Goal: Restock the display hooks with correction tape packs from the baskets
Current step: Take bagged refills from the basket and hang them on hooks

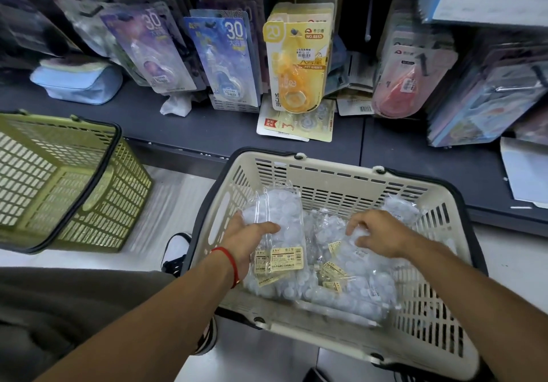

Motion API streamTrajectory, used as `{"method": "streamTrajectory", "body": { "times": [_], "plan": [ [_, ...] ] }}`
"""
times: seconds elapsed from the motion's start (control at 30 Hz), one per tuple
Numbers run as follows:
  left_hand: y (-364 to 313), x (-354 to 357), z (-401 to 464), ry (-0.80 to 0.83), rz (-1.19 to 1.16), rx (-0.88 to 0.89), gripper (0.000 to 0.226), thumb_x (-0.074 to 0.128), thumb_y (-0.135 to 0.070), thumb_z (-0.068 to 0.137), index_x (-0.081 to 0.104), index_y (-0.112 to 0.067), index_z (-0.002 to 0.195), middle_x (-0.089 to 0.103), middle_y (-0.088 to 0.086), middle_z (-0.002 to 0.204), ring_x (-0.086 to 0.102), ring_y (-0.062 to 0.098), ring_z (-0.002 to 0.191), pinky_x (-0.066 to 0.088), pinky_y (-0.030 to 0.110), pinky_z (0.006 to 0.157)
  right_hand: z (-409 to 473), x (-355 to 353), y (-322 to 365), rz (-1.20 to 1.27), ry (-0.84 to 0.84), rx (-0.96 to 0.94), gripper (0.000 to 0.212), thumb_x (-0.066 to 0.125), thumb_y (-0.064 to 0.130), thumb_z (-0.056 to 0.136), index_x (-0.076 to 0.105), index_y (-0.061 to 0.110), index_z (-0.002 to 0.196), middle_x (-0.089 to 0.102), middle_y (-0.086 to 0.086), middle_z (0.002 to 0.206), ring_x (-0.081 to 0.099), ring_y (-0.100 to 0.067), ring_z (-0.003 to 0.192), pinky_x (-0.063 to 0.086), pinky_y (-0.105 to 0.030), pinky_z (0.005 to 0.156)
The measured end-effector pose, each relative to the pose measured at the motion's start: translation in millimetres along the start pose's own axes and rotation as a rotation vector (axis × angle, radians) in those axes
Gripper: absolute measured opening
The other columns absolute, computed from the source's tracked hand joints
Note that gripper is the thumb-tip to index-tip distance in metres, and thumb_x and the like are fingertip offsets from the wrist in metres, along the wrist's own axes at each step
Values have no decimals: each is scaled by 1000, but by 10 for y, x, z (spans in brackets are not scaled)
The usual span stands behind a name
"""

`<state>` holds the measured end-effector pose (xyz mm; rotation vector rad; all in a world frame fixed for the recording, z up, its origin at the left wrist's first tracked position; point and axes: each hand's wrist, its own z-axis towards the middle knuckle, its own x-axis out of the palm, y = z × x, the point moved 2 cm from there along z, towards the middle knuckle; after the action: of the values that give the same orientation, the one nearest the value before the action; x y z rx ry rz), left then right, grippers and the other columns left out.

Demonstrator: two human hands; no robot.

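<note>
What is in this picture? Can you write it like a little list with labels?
place: shop aisle, dark shelf with hanging packs
cream basket: holds clear bags of correction tape refills
green basket: looks empty, on the floor to the left
left hand: on a clear bag, fingers curled around it
right hand: pressing on the bags, grip unclear
yellow correction tape pack: hanging above the shelf

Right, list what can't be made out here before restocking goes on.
- Head view: the display hooks themselves, hidden behind the hanging yellow correction tape pack and its neighbours.
- Small yellow label print on the clear plastic packs: too small to read.
- Left hand and right hand fingertips sink among the packs in the cream plastic basket; grip unclear.
- Green plastic basket: cut off at the left edge, motion-blurred.
</note>
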<state>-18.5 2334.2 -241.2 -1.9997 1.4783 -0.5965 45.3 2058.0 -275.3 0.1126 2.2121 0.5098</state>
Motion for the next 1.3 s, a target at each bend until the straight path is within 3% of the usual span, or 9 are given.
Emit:
{"method": "streamTrajectory", "body": {
  "times": [0.07, 0.2, 0.4, 0.6, 0.8, 0.97, 1.1, 1.2, 1.3],
  "plan": [
    [-97, -23, -25, 39, 62, 58, 59, 82, -8, 84, 44, -25, 126, 56, -12, 102, 58, 17, 93, 49, 34, 80, -50, -308, 105, 66, 55, -65, 22, 76, 16, 94, 68, 35, 101, 63, 7, 112, 59, -16, 108, 47, -31, 92],
    [-421, 11, -210, 79, 157, 159, 97, 84, -11, 83, 27, -20, 160, 50, 13, 152, 50, 35, 138, 38, 56, 117, -203, -1033, 365, 140, 8, -137, 15, 77, 15, 94, 73, 29, 99, 59, 10, 87, 54, -1, 77, 45, -22, 72],
    [-1197, 15, -617, 142, 129, 404, 51, 82, 2, 80, 60, -20, 121, 73, 15, 120, 73, 33, 107, 60, 52, 96, -786, -2070, 1139, 296, 26, -381, 21, 82, 35, 86, 77, 31, 106, 69, -13, 81, 54, -16, 75, 40, -32, 72],
    [-2224, 8, -1220, 355, -46, 637, 55, 75, 7, 85, 55, -4, 135, 73, 22, 126, 71, 42, 116, 56, 53, 101, -1118, -2870, 2132, 266, -603, -630, 39, 85, 50, 67, 74, 30, 98, 74, 2, 94, 62, -12, 80, 53, -27, 79],
    [-2850, -100, -1545, 447, -190, 775, 63, 79, -19, 78, 58, -14, 136, 75, 12, 127, 72, 36, 117, 54, 58, 104, -1262, -3382, 2816, 77, -995, -773, 37, 92, 32, 76, 73, 31, 107, 66, 16, 96, 61, 1, 85, 47, -12, 78],
    [-3025, -51, -1417, 479, -362, 707, 64, 83, -17, 73, 59, -16, 133, 78, 13, 117, 76, 38, 105, 64, 54, 85, -1110, -3351, 2830, 251, -1182, -509, 60, 84, 52, 79, 54, 37, 129, 57, 18, 115, 59, 2, 96, 45, -15, 82],
    [-3080, -7, -1314, 443, -448, 685, 62, 84, -15, 72, 59, -21, 129, 79, 12, 114, 78, 36, 99, 66, 53, 75, -817, -3072, 2636, 652, -1028, -304, 41, 73, 61, 84, 68, 22, 96, 71, 17, 80, 64, 3, 66, 45, -19, 59],
    [-3098, -48, -1232, 397, -467, 705, 57, 84, -12, 74, 61, -22, 126, 78, 13, 115, 77, 39, 99, 65, 54, 71, -725, -3003, 2590, 623, -1127, -322, 47, 64, 52, 95, 57, 11, 75, 50, 9, 62, 43, -7, 57, 36, -34, 58],
    [-3124, -207, -1175, 279, -423, 789, 61, 86, -15, 69, 62, -22, 124, 78, 12, 117, 77, 36, 103, 62, 59, 86, -719, -3039, 2590, 780, -1159, -371, 42, 64, 40, 100, 49, 11, 75, 41, 9, 59, 36, -6, 53, 34, -27, 53]
  ]
}}
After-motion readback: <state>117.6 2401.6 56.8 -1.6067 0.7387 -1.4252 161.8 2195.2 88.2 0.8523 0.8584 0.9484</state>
